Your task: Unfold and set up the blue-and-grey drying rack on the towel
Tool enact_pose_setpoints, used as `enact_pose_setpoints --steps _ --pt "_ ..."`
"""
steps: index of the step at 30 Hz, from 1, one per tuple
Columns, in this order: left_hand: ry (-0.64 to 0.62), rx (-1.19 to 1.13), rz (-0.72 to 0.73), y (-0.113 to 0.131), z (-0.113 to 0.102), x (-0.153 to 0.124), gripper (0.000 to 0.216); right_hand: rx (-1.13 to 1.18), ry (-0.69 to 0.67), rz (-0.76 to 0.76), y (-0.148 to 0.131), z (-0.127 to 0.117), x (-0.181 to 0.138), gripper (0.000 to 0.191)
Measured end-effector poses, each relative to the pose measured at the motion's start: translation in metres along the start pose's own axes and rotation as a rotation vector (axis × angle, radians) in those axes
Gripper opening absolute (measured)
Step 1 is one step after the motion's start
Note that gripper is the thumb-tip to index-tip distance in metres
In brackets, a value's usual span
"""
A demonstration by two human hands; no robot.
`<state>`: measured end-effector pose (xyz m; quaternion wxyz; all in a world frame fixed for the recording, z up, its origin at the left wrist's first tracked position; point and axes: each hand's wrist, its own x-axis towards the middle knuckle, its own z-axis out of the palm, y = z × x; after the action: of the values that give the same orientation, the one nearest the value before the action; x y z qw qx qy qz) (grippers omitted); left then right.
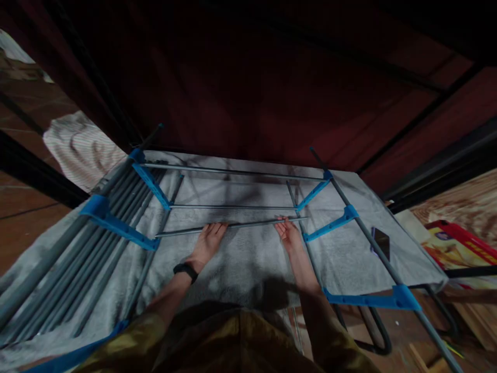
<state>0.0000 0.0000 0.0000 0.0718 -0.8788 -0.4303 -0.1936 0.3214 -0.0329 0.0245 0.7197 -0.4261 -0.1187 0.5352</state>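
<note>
A thin grey metal tube (252, 224) lies crosswise in front of me. My left hand (209, 242) rests over its left part with the fingers closed round it. Near its right end, my right hand (288, 233) holds the same tube with its fingertips, palm turned partly up. The tube's left end meets a blue plastic bracket (128, 233). Its right end lies close to another blue bracket (330, 224), but I cannot tell whether they touch. Farther back, two crossbars (233, 171) join the left and right sides of this tube frame.
A bundle of loose grey tubes (97, 259) lies at the left on a grey blanket (240, 264). A phone (380, 242) lies at the right. Beyond are a red and yellow package (458, 243), a striped cloth (83, 147) and a dark red curtain (248, 103).
</note>
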Motion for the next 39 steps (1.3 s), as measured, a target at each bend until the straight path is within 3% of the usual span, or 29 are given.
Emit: enact_pose_setpoints --steps 10,21,39 --pt "0.023 0.031 -0.108 -0.009 -0.029 0.030 0.043 -0.028 0.029 -0.032 -0.024 0.019 0.041 0.006" --pt "0.043 -0.026 -0.167 -0.013 -0.023 0.051 0.040 -0.027 0.021 -0.021 -0.033 0.030 0.068 0.007" --pt "0.026 -0.040 -0.140 -0.018 -0.025 0.061 0.040 -0.057 0.027 -0.024 -0.039 0.030 0.068 0.008"
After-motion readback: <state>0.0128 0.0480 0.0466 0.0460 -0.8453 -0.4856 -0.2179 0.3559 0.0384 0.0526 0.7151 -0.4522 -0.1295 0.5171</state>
